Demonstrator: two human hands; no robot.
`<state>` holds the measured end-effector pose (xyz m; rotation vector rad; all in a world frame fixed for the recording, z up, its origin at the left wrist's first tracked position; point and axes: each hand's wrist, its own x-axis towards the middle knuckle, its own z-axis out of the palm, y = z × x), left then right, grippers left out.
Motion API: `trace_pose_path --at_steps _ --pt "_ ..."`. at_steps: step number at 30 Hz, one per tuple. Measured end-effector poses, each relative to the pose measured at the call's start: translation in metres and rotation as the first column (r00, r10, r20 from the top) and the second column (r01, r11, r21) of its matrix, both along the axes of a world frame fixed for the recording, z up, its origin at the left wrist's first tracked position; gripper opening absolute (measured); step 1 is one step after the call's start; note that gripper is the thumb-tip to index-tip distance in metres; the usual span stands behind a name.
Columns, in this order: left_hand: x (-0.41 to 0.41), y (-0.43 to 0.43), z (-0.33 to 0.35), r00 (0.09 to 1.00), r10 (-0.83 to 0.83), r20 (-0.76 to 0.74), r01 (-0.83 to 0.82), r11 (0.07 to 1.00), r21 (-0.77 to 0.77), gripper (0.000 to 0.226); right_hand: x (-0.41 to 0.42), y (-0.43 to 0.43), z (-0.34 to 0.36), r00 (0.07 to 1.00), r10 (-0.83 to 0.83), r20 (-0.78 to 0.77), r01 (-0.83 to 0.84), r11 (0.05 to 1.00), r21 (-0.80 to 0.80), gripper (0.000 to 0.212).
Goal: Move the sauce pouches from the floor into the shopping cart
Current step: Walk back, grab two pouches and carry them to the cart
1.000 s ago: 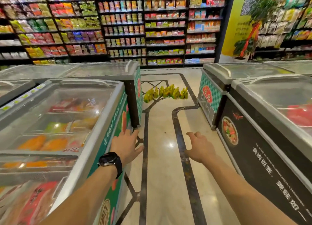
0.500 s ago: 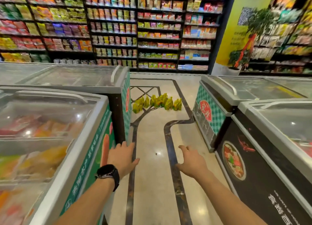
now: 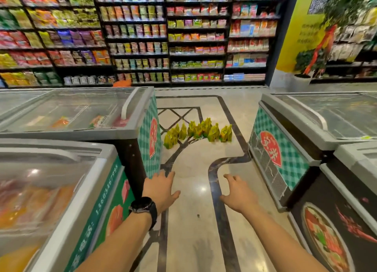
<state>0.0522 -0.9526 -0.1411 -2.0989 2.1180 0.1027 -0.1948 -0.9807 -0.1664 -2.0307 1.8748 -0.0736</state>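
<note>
Facing pouches (image 3: 199, 132) standing well ahead on the floor (image 3: 189, 169), held left hand (image 3: 161, 190) and right hand (image 3: 238, 194) out, fingers (image 3: 163, 177) slack and empty, ready to gather.

floor aisle (image 3: 193, 169) open to sauce pouches (image 3: 199, 132) | left freezers (image 3: 130, 134) and right freezers (image 3: 285, 155) wall both sides

Saw a glossy beige floor (image 3: 193, 165) inlaid with dark curving bands, a light glint on it. Noted glass-lidded chest freezers (image 3: 130, 134) along both sides. Found tall black shelves (image 3: 167, 53) of packets behind, a yellow poster (image 3: 293, 37) at right.
</note>
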Motion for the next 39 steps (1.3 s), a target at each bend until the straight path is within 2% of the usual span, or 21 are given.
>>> trace_pose_path --at_steps 13,27,36,39 --pt "0.017 -0.289 -0.016 0.989 0.146 -0.036 -0.143 0.987 0.068 0.066 0.023 -0.316 -0.019 0.996 0.082 0.037 -0.085 0.991 0.106 0.078" --pt "0.071 -0.618 -0.061 0.99 0.1 -0.103 -0.084 0.985 0.152 0.065 0.068 -0.613 -0.029 1.0 0.021 -0.012 -0.019 0.988 0.155 0.075" --pt "0.093 -0.803 -0.098 0.979 0.19 -0.071 -0.169 0.957 0.235 0.065 0.102 -0.834 -0.075 0.991 0.131 0.011 -0.131 0.976 0.175 0.076" --pt "0.099 -0.857 -0.112 0.961 0.263 -0.085 -0.23 0.931 0.284 0.07 0.111 -0.904 -0.093 0.983 0.184 0.028 -0.185 0.954 0.234 0.076"
